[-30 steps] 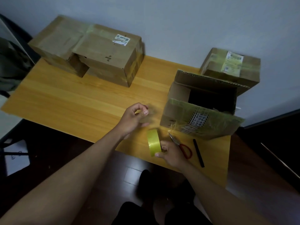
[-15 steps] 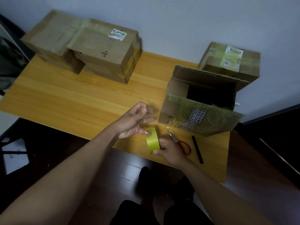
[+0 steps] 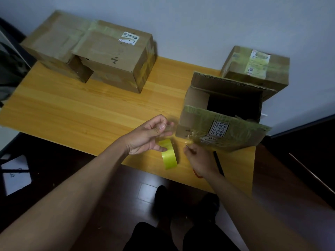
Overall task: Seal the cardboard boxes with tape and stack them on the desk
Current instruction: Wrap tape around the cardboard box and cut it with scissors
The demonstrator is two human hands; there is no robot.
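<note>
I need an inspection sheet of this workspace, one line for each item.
Surface: wooden desk, against a wall.
Job's things: open cardboard box, flaps up; sealed box behind it; two closed boxes far left; yellow tape roll on edge.
Clutter: black pen; scissors with red handle.
Hands: left hand pinches the tape's loose end; right hand over the scissors, grip unclear.
Cables: nothing seen.
Surroundings: dark floor.

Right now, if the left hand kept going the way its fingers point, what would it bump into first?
Probably the open cardboard box: the left hand points right toward its taped front flap. Depth is unclear from this view.
</note>
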